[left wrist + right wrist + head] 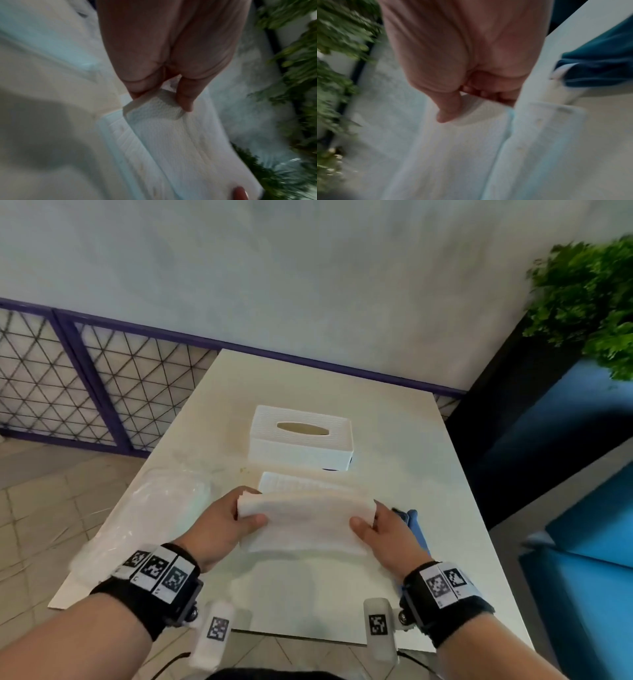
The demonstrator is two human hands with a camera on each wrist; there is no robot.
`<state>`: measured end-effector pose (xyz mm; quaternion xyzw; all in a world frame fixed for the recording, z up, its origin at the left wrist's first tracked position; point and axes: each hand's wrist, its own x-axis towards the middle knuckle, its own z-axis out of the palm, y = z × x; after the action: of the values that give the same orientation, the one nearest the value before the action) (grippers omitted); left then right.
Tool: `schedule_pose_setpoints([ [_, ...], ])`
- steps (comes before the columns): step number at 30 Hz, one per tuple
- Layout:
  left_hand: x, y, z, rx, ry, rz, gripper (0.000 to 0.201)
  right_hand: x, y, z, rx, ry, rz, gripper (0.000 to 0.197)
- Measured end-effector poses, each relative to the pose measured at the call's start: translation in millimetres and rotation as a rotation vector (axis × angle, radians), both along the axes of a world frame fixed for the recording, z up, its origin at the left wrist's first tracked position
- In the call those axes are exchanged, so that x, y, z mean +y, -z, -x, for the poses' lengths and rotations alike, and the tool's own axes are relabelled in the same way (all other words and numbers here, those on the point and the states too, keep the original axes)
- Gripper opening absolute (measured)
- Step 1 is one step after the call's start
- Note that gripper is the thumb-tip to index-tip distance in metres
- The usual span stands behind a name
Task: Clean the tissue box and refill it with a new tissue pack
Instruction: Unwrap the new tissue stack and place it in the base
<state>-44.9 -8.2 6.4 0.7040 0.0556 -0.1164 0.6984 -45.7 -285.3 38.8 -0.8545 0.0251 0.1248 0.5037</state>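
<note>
Two hands, left [219, 522] and right [387, 534], each grip an end of the white, textured tissue stack [305, 520].

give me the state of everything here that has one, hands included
tissue stack: out of its wrapper, held above the table by both ends
left hand: grips the stack's left end
right hand: grips the stack's right end
tissue box cover: upright on the table, slot empty
box base: flat on the table, apart from the cover
plastic wrapper: empty, crumpled at left
blue cloth: lying at right
</note>
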Motion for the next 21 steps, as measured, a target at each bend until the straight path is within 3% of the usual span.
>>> schedule_pose_setpoints([
  [3,-1.2,20.7,9.2,-0.001,0.009,-0.099,0.021,-7.3,27.2,7.4,0.040,-0.047,0.061,0.027],
  [8,-7.0,47.9,20.4,0.027,0.070,-0.290,0.032,-11.4,59.6,18.3,0.090,-0.116,0.196,0.031],
  [13,-14.7,51.0,21.6,-0.022,0.099,-0.497,0.024,-12.8,69.3,12.8,0.081,-0.067,0.255,0.031],
  [16,-17.8,39.1,6.0,-0.022,0.048,-0.509,0.022,-12.1,62.5,-8.2,0.066,0.029,0.226,0.032],
  [21,-23.3,17.8,-51.2,0.035,-0.134,-0.425,0.043,-9.7,46.3,-60.4,0.097,0.244,0.100,0.041],
])
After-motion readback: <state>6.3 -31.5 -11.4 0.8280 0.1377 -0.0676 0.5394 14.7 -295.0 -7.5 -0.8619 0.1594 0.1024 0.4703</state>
